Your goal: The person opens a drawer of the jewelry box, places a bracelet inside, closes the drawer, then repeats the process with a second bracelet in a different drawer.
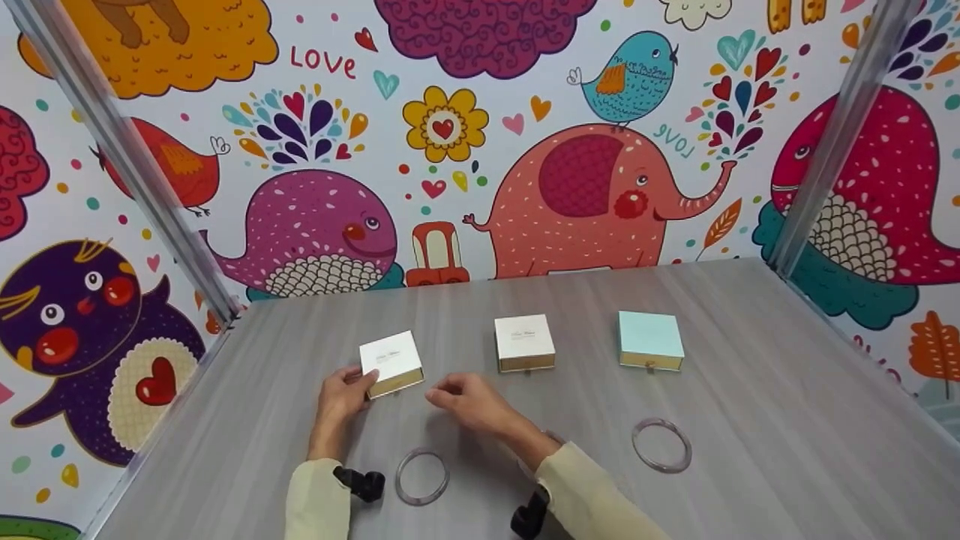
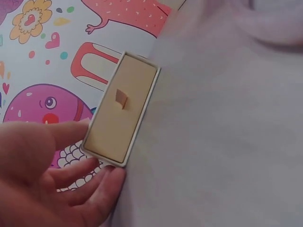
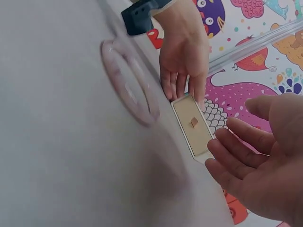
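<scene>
A white gift box (image 1: 391,361) with a gold drawer front stands at the left of the table. My left hand (image 1: 343,397) grips its left end, thumb on the lid's edge and fingers along the side. In the left wrist view the drawer front (image 2: 120,111) shows a small ribbon tab and looks shut. My right hand (image 1: 472,403) hovers just right of the box, fingers loosely bent and holding nothing; the right wrist view shows this hand (image 3: 260,156) beside the drawer front. A pale purple bangle (image 1: 398,480) lies on the table between the forearms.
A second white box (image 1: 525,341) stands at the middle back, a mint-green box (image 1: 651,337) to its right. Another bangle (image 1: 670,470) lies at the front right. A small curved piece (image 1: 553,436) shows behind my right forearm, mostly hidden. A patterned wall backs the table.
</scene>
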The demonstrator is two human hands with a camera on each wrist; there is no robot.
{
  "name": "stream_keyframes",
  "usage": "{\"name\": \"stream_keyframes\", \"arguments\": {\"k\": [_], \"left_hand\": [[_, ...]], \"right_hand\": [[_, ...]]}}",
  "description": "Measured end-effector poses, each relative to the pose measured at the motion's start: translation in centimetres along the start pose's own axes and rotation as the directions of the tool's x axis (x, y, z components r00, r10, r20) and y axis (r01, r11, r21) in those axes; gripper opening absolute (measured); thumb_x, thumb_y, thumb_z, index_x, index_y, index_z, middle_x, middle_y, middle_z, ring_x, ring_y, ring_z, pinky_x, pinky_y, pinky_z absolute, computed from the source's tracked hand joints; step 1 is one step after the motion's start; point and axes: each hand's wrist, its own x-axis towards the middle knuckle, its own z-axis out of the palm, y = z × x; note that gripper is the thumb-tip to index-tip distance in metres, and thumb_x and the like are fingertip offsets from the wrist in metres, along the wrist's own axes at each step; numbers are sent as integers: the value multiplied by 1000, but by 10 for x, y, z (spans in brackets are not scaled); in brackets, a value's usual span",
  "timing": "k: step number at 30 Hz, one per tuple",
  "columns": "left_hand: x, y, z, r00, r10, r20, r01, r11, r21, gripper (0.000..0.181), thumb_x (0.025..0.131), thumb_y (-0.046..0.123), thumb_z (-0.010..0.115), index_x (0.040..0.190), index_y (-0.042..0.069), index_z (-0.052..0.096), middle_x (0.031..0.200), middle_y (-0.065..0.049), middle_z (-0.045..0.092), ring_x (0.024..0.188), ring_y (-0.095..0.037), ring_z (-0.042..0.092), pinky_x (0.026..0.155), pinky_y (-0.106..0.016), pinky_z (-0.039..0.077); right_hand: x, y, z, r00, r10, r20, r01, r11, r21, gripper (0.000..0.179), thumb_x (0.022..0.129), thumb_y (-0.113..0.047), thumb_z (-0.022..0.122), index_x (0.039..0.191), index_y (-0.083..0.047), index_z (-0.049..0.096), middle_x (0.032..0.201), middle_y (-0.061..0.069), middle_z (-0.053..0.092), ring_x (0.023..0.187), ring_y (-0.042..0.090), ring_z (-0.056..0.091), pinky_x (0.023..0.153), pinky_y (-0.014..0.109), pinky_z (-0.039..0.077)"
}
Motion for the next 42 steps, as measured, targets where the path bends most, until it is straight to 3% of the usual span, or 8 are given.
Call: {"name": "stream_keyframes", "arguments": {"k": [10,19,25,32,36,42], "left_hand": [[-2,2,6,999,-1,-34,2,1000,31,50,98,22,61,135,-10,53,132,-32,58,102,-32,66,72,-29,58],[0,5,10,998,-35,-46,34,999,-8,47,97,21,63,134,-9,55,128,-30,61,82,-17,63,62,-22,55],[0,7,8,997,-61,-44,60,998,-28,48,97,19,63,135,-9,54,130,-30,59,77,-13,62,59,-19,54],[-1,9,6,996,-54,-67,51,998,-38,47,96,19,64,132,-11,56,127,-32,61,73,-13,63,57,-20,53],[-3,10,5,993,-38,-110,40,999,22,43,95,20,66,124,-12,62,119,-30,66,73,-15,64,56,-19,50],[-6,9,7,989,-16,-149,33,993,110,40,94,23,66,116,-11,68,114,-27,69,86,-25,61,62,-22,42]], "right_hand": [[15,3,24,996,85,-17,-80,978,193,22,94,-23,67,95,-1,72,84,1,67,77,11,58,67,22,47],[35,5,35,987,148,-57,-129,958,256,24,93,-19,67,98,4,71,97,17,76,81,13,69,71,25,56],[49,4,46,980,188,-60,-157,927,341,25,92,-14,66,101,8,71,90,18,77,70,10,67,69,28,60],[62,1,54,971,228,-79,-190,925,329,21,90,-10,65,93,10,72,71,8,70,59,10,63,59,27,59],[65,-1,57,963,263,-55,-236,926,295,23,94,-13,64,92,8,72,74,12,74,57,12,66,58,30,60],[67,1,59,949,312,-37,-290,916,279,25,96,-14,62,89,7,73,73,13,75,55,14,68,54,29,59]]}}
